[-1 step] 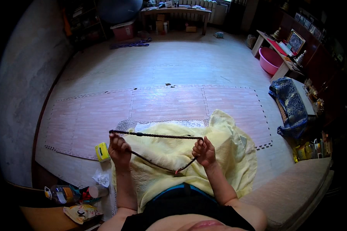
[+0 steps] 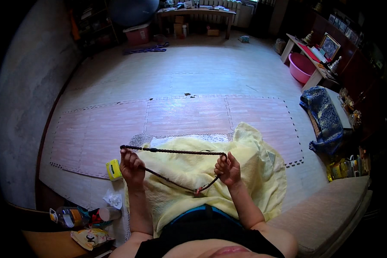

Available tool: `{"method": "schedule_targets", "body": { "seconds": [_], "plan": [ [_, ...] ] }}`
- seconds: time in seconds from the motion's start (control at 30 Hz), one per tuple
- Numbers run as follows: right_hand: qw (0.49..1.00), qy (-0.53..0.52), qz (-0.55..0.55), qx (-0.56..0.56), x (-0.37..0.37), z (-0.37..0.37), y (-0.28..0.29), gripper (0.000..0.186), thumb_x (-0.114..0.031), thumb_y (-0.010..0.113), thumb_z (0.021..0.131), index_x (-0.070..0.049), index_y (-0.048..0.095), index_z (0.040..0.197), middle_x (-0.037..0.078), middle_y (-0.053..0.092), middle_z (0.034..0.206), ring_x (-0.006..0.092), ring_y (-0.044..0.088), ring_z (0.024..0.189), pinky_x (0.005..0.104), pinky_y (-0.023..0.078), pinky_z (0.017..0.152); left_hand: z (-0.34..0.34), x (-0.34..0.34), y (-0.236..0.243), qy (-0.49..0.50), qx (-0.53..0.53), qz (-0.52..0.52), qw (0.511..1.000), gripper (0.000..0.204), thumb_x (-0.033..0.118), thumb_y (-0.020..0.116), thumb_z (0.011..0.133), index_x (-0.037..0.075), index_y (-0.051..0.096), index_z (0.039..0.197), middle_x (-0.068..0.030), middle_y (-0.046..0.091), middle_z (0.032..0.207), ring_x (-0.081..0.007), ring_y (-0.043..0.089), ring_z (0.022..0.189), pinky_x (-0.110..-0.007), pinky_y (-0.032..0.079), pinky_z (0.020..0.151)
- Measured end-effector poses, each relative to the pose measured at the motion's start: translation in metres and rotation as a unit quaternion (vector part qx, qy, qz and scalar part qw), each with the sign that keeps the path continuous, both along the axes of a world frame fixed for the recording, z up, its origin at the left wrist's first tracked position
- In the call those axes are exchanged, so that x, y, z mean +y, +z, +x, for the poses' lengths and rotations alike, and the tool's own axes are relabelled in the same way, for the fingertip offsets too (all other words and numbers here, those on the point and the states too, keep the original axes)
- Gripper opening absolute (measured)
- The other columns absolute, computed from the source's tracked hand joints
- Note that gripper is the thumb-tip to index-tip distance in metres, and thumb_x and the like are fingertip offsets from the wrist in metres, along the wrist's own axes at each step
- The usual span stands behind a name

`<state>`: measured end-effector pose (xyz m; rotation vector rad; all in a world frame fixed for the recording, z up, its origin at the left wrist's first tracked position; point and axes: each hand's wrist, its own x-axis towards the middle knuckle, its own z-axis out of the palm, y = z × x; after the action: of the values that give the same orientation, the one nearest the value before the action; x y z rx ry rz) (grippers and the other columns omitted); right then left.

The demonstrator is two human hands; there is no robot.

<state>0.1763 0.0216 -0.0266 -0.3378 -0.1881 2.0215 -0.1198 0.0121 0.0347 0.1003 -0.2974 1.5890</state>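
Hands held a dark bead string (image 2: pixel 176 151) taut at frame centre over the yellow blanket (image 2: pixel 253 172): left hand (image 2: pixel 131 167) and right hand (image 2: pixel 228 169) each pinched one end, the slack looping below.

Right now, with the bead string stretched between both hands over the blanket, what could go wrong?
The bead string is pulled taut between the left hand and right hand; more pull might snap it and scatter beads across the floor mats. The lower loop hangs slack onto the yellow blanket and could snag in its folds. Each hand seems to pinch only one end, so a slip could drop the string.
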Motion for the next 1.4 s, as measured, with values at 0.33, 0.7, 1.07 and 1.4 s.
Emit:
{"method": "schedule_targets", "body": {
  "seconds": [0.33, 0.7, 1.07, 1.4],
  "plan": [
    [0.738, 0.098, 0.344, -0.572, -0.011, -0.037, 0.020, 0.020, -0.019, 0.045, 0.082, -0.002, 0.056, 0.078, 0.000, 0.048, 0.057, 0.0063, 0.039, 0.050, 0.0212, 0.033, 0.047, 0.087, 0.003, -0.037, 0.192, 0.728, 0.011, 0.658, 0.030, 0.026, 0.033, 0.088, 0.002, 0.045, 0.075, -0.0076, 0.056, 0.065, -0.0122, 0.050, 0.056, -0.024, 0.040, 0.053],
    [0.815, 0.060, 0.292, -0.497, -0.009, -0.029, 0.018, 0.018, -0.016, 0.052, 0.080, 0.000, 0.053, 0.071, -0.004, 0.046, 0.058, 0.0027, 0.040, 0.052, 0.0171, 0.034, 0.047, 0.110, -0.019, -0.042, -0.018, 0.720, -0.015, 0.694, 0.028, 0.025, 0.036, 0.088, 0.004, 0.044, 0.072, 0.0040, 0.035, 0.054, -0.0040, 0.030, 0.048, -0.018, 0.026, 0.043],
    [0.908, 0.086, 0.204, -0.357, -0.001, 0.012, 0.014, 0.027, -0.026, 0.045, 0.083, -0.007, 0.046, 0.065, -0.005, 0.035, 0.052, 0.0031, 0.030, 0.045, 0.0174, 0.025, 0.041, 0.043, -0.013, -0.028, -0.121, 0.443, -0.092, 0.884, 0.021, 0.023, 0.039, 0.086, 0.007, 0.047, 0.075, 0.0048, 0.031, 0.050, -0.0057, 0.026, 0.045, -0.020, 0.021, 0.042],
    [0.946, 0.034, 0.133, -0.293, 0.005, 0.010, 0.008, 0.016, -0.019, 0.048, 0.080, -0.005, 0.049, 0.073, -0.005, 0.038, 0.057, 0.0034, 0.030, 0.047, 0.0180, 0.024, 0.042, 0.023, 0.000, -0.032, -0.110, 0.214, -0.133, 0.962, 0.026, 0.027, 0.033, 0.088, 0.008, 0.046, 0.075, 0.0026, 0.031, 0.051, -0.0085, 0.036, 0.049, -0.017, 0.029, 0.043]
  ]
}}
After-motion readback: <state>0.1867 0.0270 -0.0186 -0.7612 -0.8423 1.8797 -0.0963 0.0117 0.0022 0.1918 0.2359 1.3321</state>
